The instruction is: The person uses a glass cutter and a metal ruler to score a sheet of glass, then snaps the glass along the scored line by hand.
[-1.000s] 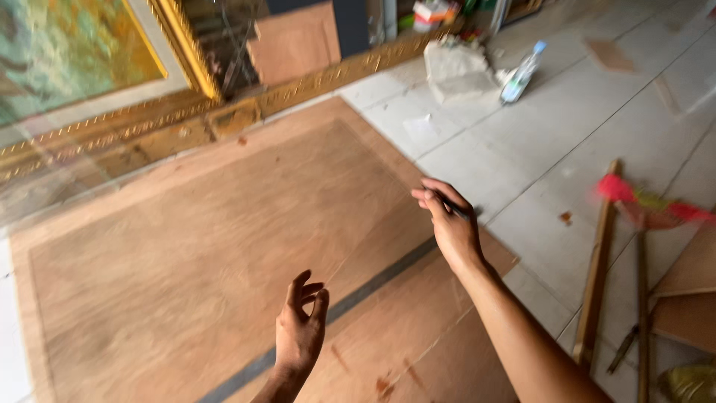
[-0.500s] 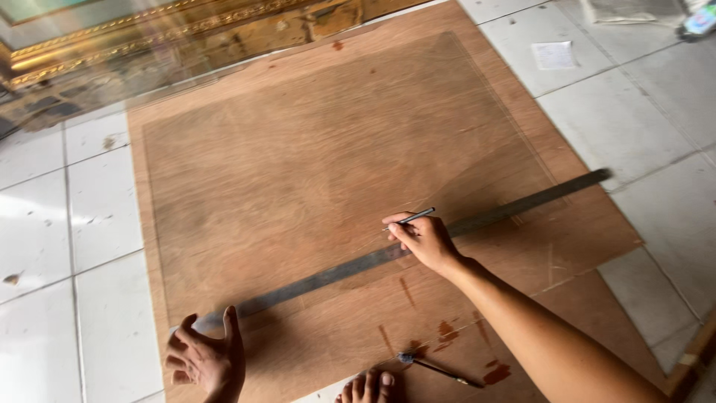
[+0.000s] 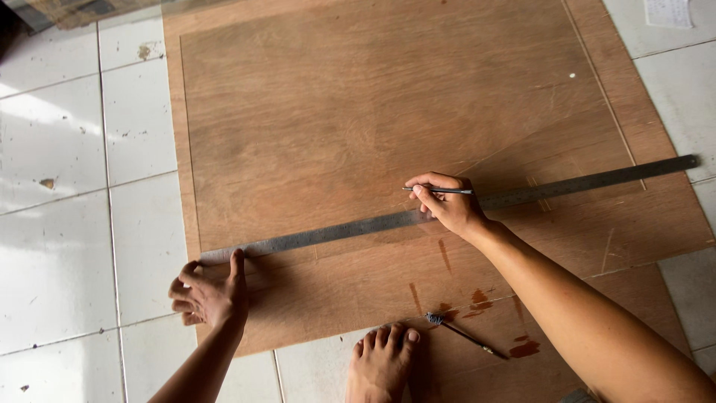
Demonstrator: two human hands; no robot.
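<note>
Holding a long steel ruler (image 3: 358,226) flat across a plywood sheet (image 3: 373,112) that is lying on the tiled floor (image 3: 67,224), the person is setting up a straight line. The left hand (image 3: 209,295) is pressing down near the ruler's left end, at the sheet's left edge, thumb laid along the metal and fingers curled loosely, gripping nothing. The right hand (image 3: 447,205) is pinched shut around a thin scribing tool (image 3: 440,191), its tip sitting just above the ruler's upper edge near the middle of the span. The ruler is running slightly uphill to the right, its far end reaching just past the sheet's right edge. A bare foot (image 3: 384,362) is resting at the sheet's near edge, and a second slim tool (image 3: 466,336) is lying on the wood beside reddish stains (image 3: 481,298).

For a clean line, the left hand should be bearing straight down so the ruler is not pivoting, while the tool is riding against the edge with light, even pressure; the unheld right portion looks most likely to drift.
</note>
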